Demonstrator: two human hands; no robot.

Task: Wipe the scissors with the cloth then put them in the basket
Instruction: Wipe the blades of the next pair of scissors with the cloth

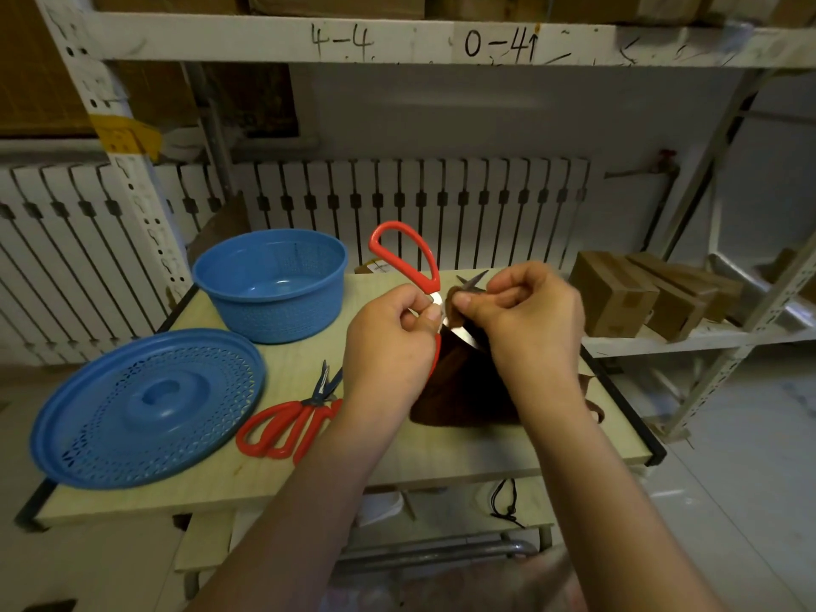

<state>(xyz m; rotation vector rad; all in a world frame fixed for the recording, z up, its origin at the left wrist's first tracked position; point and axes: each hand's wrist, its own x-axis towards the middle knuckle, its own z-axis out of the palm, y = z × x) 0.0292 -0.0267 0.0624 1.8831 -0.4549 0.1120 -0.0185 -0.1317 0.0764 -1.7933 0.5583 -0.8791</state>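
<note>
My left hand (388,342) grips a pair of red-handled scissors (408,254) near the pivot, with one handle loop standing up above the hand and the blades spread. My right hand (530,320) pinches a dark brown cloth (459,390) around one blade; the blade tip (474,279) pokes out above my fingers. The rest of the cloth hangs down onto the table. A second pair of red-handled scissors (291,424) lies flat on the table to the left of my left forearm. The blue basket (271,287) stands at the table's far left and holds nothing that I can see.
The basket's blue perforated lid (145,406) lies at the front left of the small wooden table (441,457). Cardboard boxes (618,298) sit on a metal shelf to the right. A white radiator runs behind the table. A shelf beam crosses overhead.
</note>
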